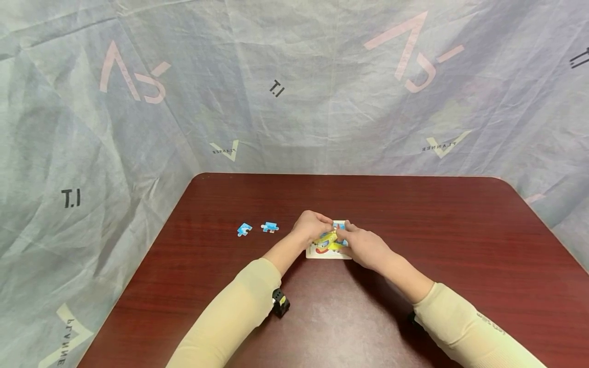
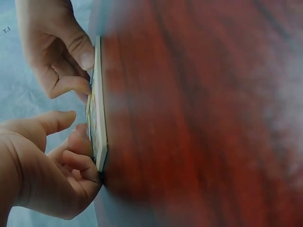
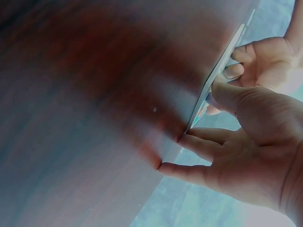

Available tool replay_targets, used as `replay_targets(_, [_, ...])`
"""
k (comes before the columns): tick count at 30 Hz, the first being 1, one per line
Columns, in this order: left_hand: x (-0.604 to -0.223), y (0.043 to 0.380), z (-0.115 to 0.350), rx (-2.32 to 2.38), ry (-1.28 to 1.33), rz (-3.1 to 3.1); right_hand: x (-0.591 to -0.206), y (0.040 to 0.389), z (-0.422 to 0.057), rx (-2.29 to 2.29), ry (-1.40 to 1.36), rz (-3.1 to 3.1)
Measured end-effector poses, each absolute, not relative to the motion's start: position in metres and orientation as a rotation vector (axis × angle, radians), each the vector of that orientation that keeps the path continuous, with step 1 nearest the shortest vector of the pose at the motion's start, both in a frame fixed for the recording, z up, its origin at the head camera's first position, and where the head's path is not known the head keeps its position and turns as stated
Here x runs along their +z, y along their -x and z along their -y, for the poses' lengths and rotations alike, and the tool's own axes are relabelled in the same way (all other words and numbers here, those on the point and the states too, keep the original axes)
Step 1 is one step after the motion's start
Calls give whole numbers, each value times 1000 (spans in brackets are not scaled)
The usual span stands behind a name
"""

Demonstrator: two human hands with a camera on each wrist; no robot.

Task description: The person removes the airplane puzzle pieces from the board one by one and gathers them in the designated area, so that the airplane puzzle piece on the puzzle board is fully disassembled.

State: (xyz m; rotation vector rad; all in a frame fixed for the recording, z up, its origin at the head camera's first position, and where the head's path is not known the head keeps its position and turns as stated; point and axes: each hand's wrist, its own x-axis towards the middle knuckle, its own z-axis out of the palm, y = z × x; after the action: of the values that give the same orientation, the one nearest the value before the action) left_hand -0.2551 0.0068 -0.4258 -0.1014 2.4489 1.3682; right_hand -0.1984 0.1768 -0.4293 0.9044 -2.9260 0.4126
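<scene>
A small jigsaw puzzle board (image 1: pixel 329 255) with a pale rim lies on the table, bearing a yellow, red and blue picture. At its left end is my left hand (image 1: pixel 309 225); in the left wrist view its curled fingers (image 2: pixel 78 161) hold the board's edge while the thumb stands apart. Over the right half, my right hand (image 1: pixel 368 248) pinches a yellow puzzle piece (image 1: pixel 332 236) at the picture surface. Its outer fingers (image 3: pixel 187 171) stretch down beside the board in the right wrist view. The fingers hide part of the picture and the piece's edges.
Two loose blue puzzle pieces lie left of the board, one puzzle piece (image 1: pixel 244 229) farther out and another puzzle piece (image 1: pixel 270 227) nearer. The dark red table (image 1: pixel 414 209) has a rounded far edge, with a grey printed cloth (image 1: pixel 294 122) hanging behind it.
</scene>
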Motion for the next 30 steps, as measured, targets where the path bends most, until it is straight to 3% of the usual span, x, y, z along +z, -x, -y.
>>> replay_targets(30, [-428, 247, -21, 1258, 81, -2649, -431, 199, -178, 368, -870, 2958])
